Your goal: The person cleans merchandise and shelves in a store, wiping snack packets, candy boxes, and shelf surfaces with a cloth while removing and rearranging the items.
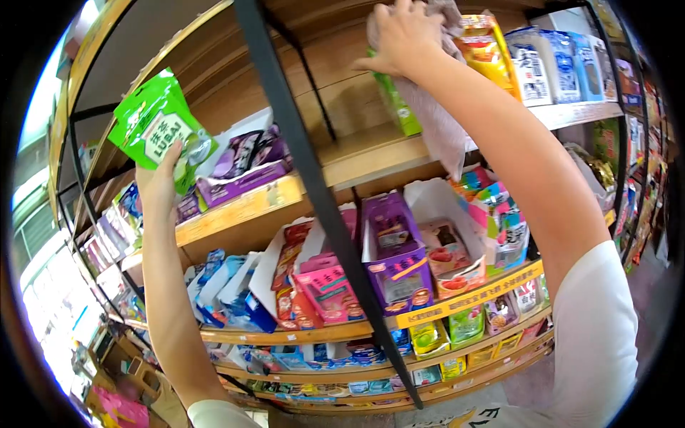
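Observation:
My left hand [158, 171] is raised at the left and closed on a bright green snack bag [153, 125] with a white label panel. At the upper shelf, my right hand [408, 41] grips a greyish-pink cloth [437, 118], which hangs down over the shelf edge. Just behind and below that hand stands another green bag [399, 107], partly hidden by the cloth and my wrist. A purple display box [242, 182] of dark purple packets sits on the same shelf, right of the bag I hold.
A black metal upright [300, 157] slants across the front of the shelves. Yellow bags [486, 53] and white-and-blue bags [560, 68] stand at the upper right. Boxes of packets, including a purple box [396, 264] and a pink box [332, 289], line the shelf below.

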`<state>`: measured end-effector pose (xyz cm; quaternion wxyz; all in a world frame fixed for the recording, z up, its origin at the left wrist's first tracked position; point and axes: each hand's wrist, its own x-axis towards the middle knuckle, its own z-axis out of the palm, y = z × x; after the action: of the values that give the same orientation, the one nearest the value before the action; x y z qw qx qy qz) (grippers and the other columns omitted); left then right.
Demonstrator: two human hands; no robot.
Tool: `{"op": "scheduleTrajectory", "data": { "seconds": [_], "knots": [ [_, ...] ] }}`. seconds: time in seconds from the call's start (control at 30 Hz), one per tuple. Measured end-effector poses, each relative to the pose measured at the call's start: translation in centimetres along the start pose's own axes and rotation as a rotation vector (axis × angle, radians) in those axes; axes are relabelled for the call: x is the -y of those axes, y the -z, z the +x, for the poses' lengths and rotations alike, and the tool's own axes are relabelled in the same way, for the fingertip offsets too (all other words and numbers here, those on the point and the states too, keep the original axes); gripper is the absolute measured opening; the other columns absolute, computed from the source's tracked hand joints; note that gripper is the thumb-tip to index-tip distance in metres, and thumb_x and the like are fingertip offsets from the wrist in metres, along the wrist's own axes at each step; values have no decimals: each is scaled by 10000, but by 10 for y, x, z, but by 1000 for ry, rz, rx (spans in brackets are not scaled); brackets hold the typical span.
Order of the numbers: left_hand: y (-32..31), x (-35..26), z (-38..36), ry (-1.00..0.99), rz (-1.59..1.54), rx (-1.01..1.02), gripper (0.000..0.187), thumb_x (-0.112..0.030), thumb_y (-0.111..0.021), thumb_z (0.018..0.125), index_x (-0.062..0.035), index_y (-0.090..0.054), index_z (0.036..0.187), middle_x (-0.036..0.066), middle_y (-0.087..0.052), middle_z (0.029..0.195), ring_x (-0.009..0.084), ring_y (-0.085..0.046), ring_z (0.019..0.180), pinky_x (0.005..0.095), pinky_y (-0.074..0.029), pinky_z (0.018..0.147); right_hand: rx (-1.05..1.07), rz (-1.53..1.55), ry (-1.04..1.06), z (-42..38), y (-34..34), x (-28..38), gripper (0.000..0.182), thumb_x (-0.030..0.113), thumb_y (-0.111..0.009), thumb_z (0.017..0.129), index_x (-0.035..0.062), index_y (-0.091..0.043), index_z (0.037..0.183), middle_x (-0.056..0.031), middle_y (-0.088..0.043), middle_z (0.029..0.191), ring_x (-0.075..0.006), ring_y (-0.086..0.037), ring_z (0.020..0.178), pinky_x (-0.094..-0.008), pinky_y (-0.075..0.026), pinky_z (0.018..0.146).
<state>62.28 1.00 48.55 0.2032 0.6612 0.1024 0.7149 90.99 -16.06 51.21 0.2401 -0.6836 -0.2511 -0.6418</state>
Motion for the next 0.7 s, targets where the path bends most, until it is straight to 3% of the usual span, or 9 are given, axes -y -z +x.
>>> {"op": "scheduleTrajectory", "data": {
  "seconds": [0.03, 0.07, 0.13, 0.3, 0.33, 0.43, 0.6, 0.7],
  "knots": [
    [3, 1, 1, -20, -17, 8, 407, -62, -633, 743, 15, -466, 1106, 100, -566, 1027, 160, -543, 923, 265, -418, 800, 269, 27, -29, 5, -7, 2, 813, 615, -648, 563, 58, -447, 1121, -165, -453, 1125, -314, -505, 994, -509, -432, 762],
    [6, 4, 1, -38, -40, 18, 410, -62, -636, 740, 16, -467, 1105, 102, -565, 1030, 163, -543, 926, 267, -417, 804, 370, 96, -122, 5, -14, 2, 782, 574, -653, 591, 54, -433, 1133, -172, -465, 1117, -328, -505, 1009, -478, -444, 778],
    [13, 9, 5, -12, -21, 16, 413, -57, -637, 737, 18, -465, 1106, 102, -561, 1037, 161, -542, 927, 267, -416, 810, 336, 211, -163, 9, -53, -20, 741, 498, -667, 602, 21, -425, 1114, -209, -543, 1030, -317, -549, 957, -388, -460, 794],
    [16, 31, 11, 31, -64, 118, 403, -65, -624, 752, 14, -466, 1114, 92, -559, 1042, 157, -538, 931, 265, -419, 809, 387, 223, -82, 13, -53, -40, 738, 487, -683, 578, -19, -431, 1052, -236, -577, 940, -325, -571, 908, -404, -464, 764],
    [14, 35, 11, 36, -79, 123, 387, -73, -615, 764, 9, -472, 1115, 84, -560, 1038, 152, -538, 924, 262, -423, 801, 463, 197, -108, 12, -48, -37, 623, 357, -652, 606, 2, -460, 1081, -174, -583, 1000, -286, -574, 941, -391, -467, 785],
    [7, 33, 1, 41, -144, 118, 401, -54, -617, 758, 8, -461, 1123, 87, -555, 1053, 156, -541, 930, 262, -426, 804, 347, 114, -193, -1, -40, -17, 607, 309, -660, 604, -8, -466, 1084, -169, -589, 988, -281, -579, 934, -384, -471, 782],
    [21, 46, -11, 81, -172, 137, 451, -58, -636, 744, 4, -437, 1145, 90, -553, 1058, 149, -530, 949, 260, -408, 823, 491, 129, -153, 5, -51, -20, 494, 241, -630, 647, 15, -503, 1067, -162, -606, 949, -298, -591, 901, -386, -481, 761],
    [29, 45, -23, 57, -215, 141, 475, -66, -637, 746, 6, -423, 1165, 93, -537, 1083, 154, -518, 972, 262, -396, 841, 307, 192, -218, -2, -40, -24, 383, 204, -605, 675, 37, -553, 1016, -154, -610, 942, -306, -592, 889, -392, -478, 758]
  ]
}}
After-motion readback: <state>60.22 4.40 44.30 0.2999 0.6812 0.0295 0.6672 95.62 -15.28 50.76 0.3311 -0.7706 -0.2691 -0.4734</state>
